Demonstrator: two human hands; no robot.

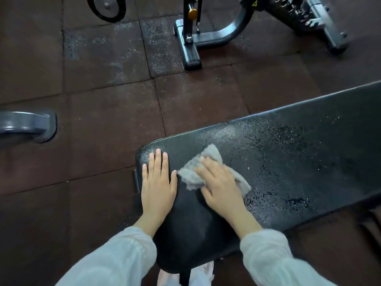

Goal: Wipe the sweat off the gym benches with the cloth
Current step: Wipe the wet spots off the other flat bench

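The desk (288, 162) runs off the edge at 3 o'clock. The cloth (193, 174) lies partly hidden under the right hand (218, 182) (middle unseen).

Gym; padded bench (288, 162), rubber floor tiles (103, 120)

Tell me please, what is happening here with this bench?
A person is wiping a black gym bench with a grey cloth. The right hand presses the cloth flat on the pad near its end, and the left hand rests flat on the pad beside it. The part near the hands looks dry, but many droplets remain on the pad farther to the right, so the wiping is not finished.
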